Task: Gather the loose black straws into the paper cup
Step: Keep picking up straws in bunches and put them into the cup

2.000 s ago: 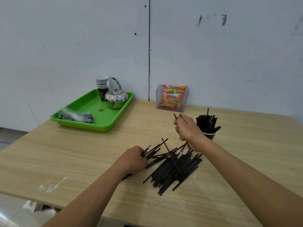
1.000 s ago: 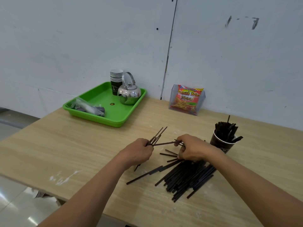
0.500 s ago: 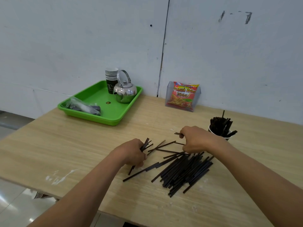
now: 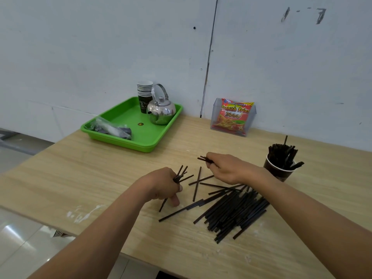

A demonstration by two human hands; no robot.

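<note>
Pale tiled floor point(image 4: 24, 248) shows at far left, below the edge of the table. Light wood-grain table point(image 4: 90, 178), pushed against a grey-white panelled wall point(image 4: 100, 47); white smears on the near left of the tabletop.

Back left on the table: green plastic tray point(image 4: 112, 139) holding a clear plastic bag point(image 4: 109, 128) with dark contents, a stack of paper cups point(image 4: 144, 95) and a steel kettle point(image 4: 161, 111).

Centre: left hand point(image 4: 161, 186) closed round a small bundle of black straws point(image 4: 181, 175), their ends fanning up and right past the knuckles. A few single straws lie crossed on the wood between the hands.

Back centre-right, against the wall: clear holder with a French fries snack packet point(image 4: 233, 117).

Right hand point(image 4: 227, 168), palm down, fingers pinched on a few straws whose tips stick out to the left.

Below the right forearm: the main pile of loose straws point(image 4: 231, 212), lying flat, mostly parallel.

Right: dark paper cup point(image 4: 278, 172) standing upright, already stuffed with straws, just beyond the right wrist.
</note>
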